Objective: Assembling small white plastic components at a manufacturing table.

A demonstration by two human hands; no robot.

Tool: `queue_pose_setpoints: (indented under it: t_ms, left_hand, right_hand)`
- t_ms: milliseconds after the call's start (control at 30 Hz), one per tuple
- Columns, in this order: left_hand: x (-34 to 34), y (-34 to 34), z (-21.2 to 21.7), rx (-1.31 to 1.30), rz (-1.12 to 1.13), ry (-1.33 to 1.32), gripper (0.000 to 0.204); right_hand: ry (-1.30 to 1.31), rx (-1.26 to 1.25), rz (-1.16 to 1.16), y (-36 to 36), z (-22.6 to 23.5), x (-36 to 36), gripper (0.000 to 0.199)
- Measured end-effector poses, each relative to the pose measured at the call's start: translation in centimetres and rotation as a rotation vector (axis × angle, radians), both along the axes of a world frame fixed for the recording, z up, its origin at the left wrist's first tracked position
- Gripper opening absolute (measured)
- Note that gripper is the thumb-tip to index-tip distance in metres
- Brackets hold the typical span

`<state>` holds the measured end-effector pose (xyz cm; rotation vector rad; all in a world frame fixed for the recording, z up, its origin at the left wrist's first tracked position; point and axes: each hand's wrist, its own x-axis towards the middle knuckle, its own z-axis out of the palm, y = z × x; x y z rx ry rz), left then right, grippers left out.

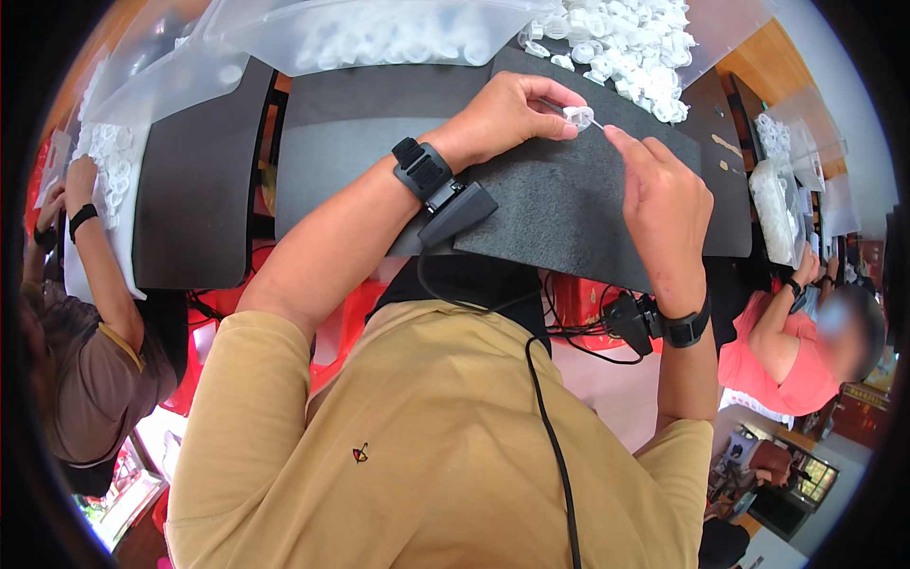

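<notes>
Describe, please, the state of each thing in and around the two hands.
Left hand: closed, pinching the white piece.
White piece: held above the mat.
Right hand: closed, gripping the thin stick.
Thin stick: held, its far end at the white piece.
Mat: spread on the table.
Pile: loose, heaped white pieces.
Clear bin: holding white pieces.
Black wrist straps: fastened.

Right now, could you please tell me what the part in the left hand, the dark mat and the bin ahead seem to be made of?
Part: likely plastic, whitish and slightly glossy, with bright highlights. Mat: perhaps foam or felt, matte, with a finely grained surface. Bin: probably plastic, smooth and frosted, since white pieces show blurred through its wall.
</notes>
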<state>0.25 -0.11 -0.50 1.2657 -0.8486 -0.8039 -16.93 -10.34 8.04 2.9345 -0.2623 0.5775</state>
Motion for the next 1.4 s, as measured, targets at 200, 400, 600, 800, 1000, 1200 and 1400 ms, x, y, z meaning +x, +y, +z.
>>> queue_pose_setpoints:
  t_ms: [200,400,600,800,1000,1200,1400]
  left_hand:
    - [-0.2,0.2,0.2,-0.01,0.008,0.022,0.034]
    - [-0.4,0.0,-0.2,0.045,0.002,-0.085,0.03]
    - [0.0,0.1,0.1,-0.002,-0.027,-0.004,0.033]
    - [-0.3,0.1,0.1,-0.079,-0.149,0.228,0.038]
    - [-0.9,0.1,0.1,-0.116,-0.253,0.36,0.036]
    - [-1.2,0.3,0.5,-0.082,-0.196,0.142,0.041]
    - [-0.6,0.3,-0.4,-0.036,-0.16,0.032,0.039]
  right_hand:
    - [-0.01,0.024,0.016,0.2,-0.8,0.0,0.028]
    - [0.079,-0.018,0.01,0.5,-1.4,0.2,0.027]
    - [-0.002,0.336,0.136,-2.3,-1.5,0.2,0.024]
    - [-0.282,1.077,-0.076,-2.8,-3.2,0.4,0.033]
    - [-0.19,1.255,-0.003,-3.3,-2.9,2.4,0.027]
    - [-0.265,1.191,0.151,-8.0,6.5,8.8,0.033]
    - [-0.324,0.957,0.328,-6.9,7.6,16.5,0.032]
